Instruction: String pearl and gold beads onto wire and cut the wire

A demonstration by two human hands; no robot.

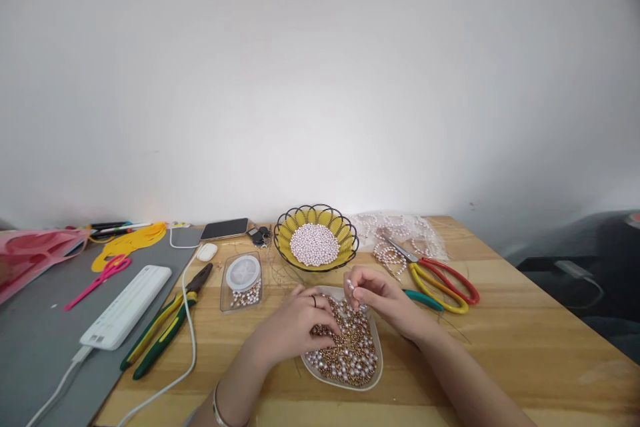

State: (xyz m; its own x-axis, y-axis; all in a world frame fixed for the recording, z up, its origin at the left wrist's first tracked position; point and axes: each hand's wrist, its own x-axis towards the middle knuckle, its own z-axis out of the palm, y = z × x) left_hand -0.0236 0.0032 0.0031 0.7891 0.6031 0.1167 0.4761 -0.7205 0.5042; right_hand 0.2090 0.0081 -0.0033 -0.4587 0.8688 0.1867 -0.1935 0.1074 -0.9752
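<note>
Dipping over the front of a shallow white tray point(379, 353), the left hand point(300, 323) has its fingers loosely curled, with a gap between thumb and forefinger, next to the mixed beads point(350, 353): small gold ones among larger pale pearly ones. The right hand point(377, 297) is above the tray's far right edge, thumb and fingertips pinched together on what seems to be a pale bead point(350, 285), though it is too small to be sure. Behind the tray, a yellow basket point(281, 241) with a looped black rim holds a heap of pale pink beads point(315, 245). To its left, a clear box point(225, 297) contains a round, white-rimmed case point(243, 273) and some loose pale and gold beads point(250, 295). Right of the basket lies a clear plastic bag point(433, 233) with strung beads point(387, 256) beside it
</note>
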